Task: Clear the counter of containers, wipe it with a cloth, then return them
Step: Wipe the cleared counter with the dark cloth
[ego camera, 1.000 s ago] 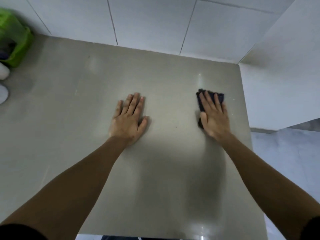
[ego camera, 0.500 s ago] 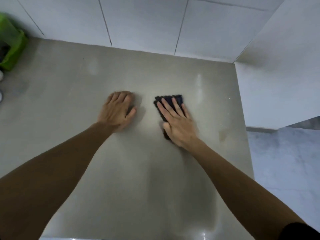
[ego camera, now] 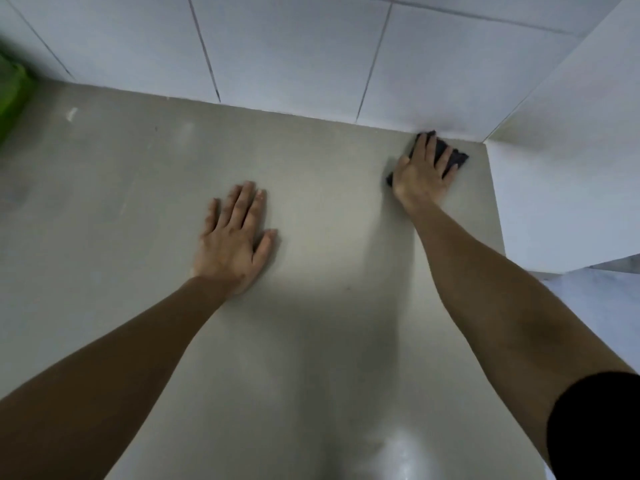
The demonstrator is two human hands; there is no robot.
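Note:
The grey counter [ego camera: 311, 341] fills most of the view. A dark folded cloth [ego camera: 453, 157] lies in the counter's far right corner, against the tiled wall. My right hand [ego camera: 420, 174] presses flat on the cloth, fingers spread over it, and covers most of it. My left hand [ego camera: 235, 237] rests palm down on the bare counter near the middle, fingers apart, holding nothing. No containers stand on the visible part of the counter.
A white tiled wall [ego camera: 294, 53] runs along the back of the counter and a white side wall [ego camera: 568, 150] closes its right side. A green object [ego camera: 10, 95] shows at the far left edge. Floor [ego camera: 609, 306] lies beyond the counter's right edge.
My right hand has slid the cloth from the counter's middle back and to the right, into the far corner. My left hand has flattened its fingers and stayed near the middle.

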